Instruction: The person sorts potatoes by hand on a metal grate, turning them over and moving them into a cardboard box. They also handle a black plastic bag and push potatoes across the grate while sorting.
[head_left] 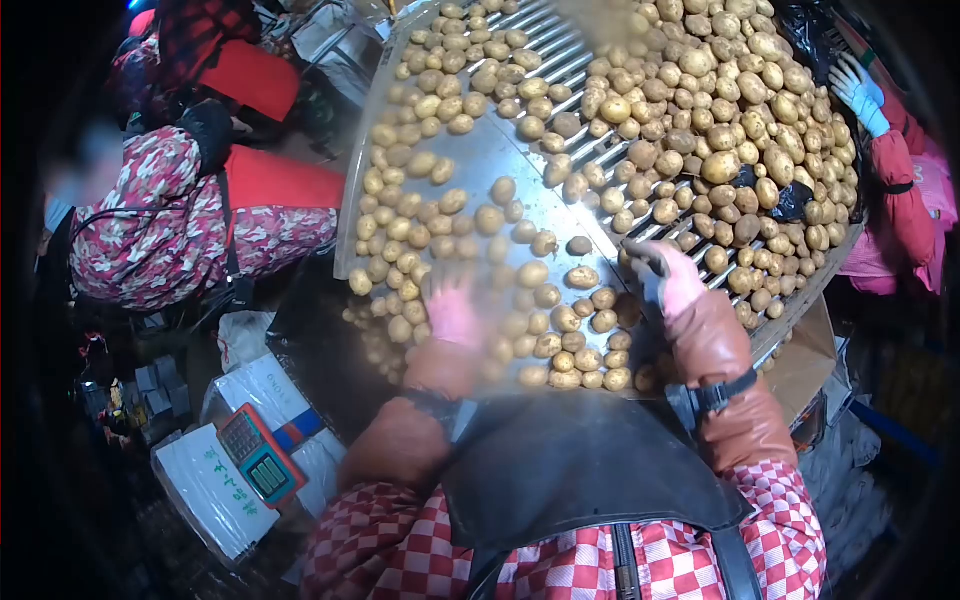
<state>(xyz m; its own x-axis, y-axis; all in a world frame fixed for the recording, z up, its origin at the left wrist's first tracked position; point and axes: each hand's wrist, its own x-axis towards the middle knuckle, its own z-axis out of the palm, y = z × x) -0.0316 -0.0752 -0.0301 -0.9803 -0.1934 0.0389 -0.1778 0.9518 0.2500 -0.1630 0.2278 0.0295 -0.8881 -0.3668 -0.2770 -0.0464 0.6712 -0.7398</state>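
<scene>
Loose potatoes [585,278] lie over a smooth metal sheet [500,150] in front of me. My left hand [455,305], in a pink glove and smeared by motion, reaches over the sheet with fingers stretched forward among potatoes; no held potato shows. My right hand [678,280], in a pink glove with a dark palm side, stands on edge where the sheet meets the slatted rack [600,170]. Its fingers point forward and bend a little left, and nothing shows in them. Several potatoes sit between my hands, down by my dark apron [590,460].
A large potato heap [740,120] covers the rack on the right, with black plastic scraps [793,200] in it. A co-worker's gloved hand [860,93] rests beside it. Another person [160,220] is at left. A scale [262,455] sits on white boxes [215,490].
</scene>
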